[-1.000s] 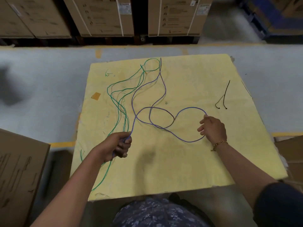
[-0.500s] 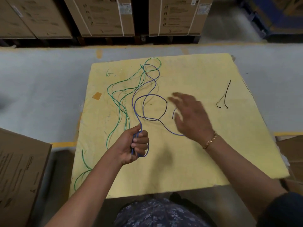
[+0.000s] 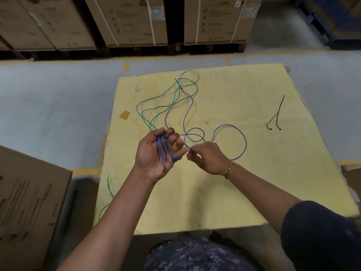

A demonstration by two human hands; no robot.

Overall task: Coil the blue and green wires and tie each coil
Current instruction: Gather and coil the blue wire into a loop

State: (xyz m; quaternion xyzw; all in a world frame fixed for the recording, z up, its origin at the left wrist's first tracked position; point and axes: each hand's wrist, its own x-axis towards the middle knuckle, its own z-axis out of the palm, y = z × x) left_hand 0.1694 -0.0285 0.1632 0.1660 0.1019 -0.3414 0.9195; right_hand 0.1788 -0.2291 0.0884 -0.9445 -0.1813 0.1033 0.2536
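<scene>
My left hand [image 3: 156,153] is raised palm-up over the yellow board [image 3: 224,192], curled around a few short loops of the blue wire [image 3: 242,139]. My right hand [image 3: 207,157] pinches the same blue wire just right of the left fingers. The rest of the blue wire lies in loose loops on the board, one big arc to the right of my hands and more curving toward the far edge. The green wire [image 3: 156,98] sprawls loose on the board's left side, its tail running under my left forearm.
Two black cable ties [image 3: 277,118] lie at the board's right side. A cardboard box [image 3: 29,202] stands at the near left. Stacked cartons on pallets [image 3: 127,22] line the far side of the grey floor.
My left hand has lifted and turned palm-up with blue loops in it. My right hand left the far loop, swept left and now pinches the wire beside the left hand.
</scene>
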